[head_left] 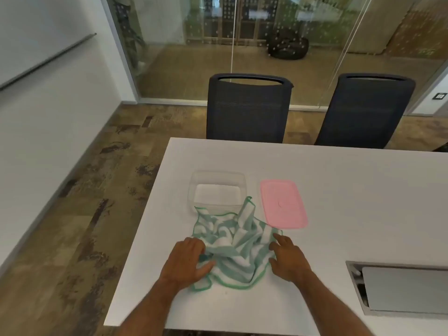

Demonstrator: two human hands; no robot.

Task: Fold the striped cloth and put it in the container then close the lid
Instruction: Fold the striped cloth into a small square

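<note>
Two hands work the cloth (pixel 232 248): my left hand (pixel 188 261) pinches its near-left edge between thumb and fingers (pixel 206 266), and my right hand (pixel 287 257) rests open on the right edge, gripping nothing I can see. The cloth lies crumpled on the desk (pixel 339 190), its far corner touching the open container (pixel 218 190); the pink lid (pixel 282 203) sits just beside. I judge flattening comes first: draw opposite edges apart, then align corners. No writing is readable.
</note>
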